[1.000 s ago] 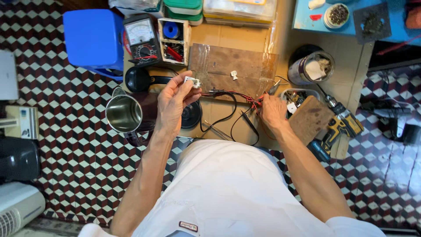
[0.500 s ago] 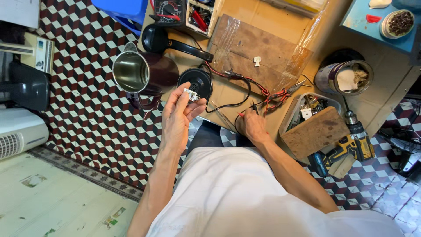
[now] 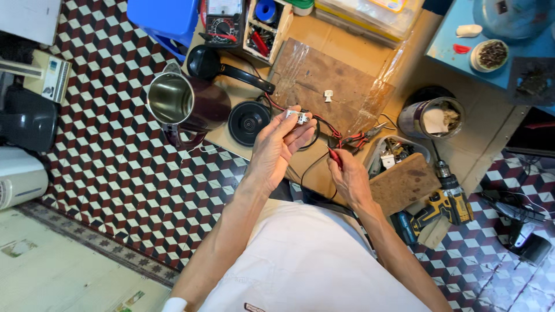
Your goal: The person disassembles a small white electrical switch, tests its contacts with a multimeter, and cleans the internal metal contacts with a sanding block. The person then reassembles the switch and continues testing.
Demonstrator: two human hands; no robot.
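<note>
I am looking down on one brown cardboard sheet spread over the checkered red, black and white tiled floor. One open stainless-steel kettle is lying on its side at the sheet's left edge, with one round black kettle base just beside it and one black kettle lid with a long handle above. One yellow and black cordless drill is lying to the right.

My left hand is pinching one small white plastic connector part between thumb and fingertips, held above the cardboard beside the base; its long axis is running left to right, pointing slightly down-right. My right hand is closing around one red test probe, tip pointing up-left toward the part. A second small white piece is lying on the brown board.
</note>
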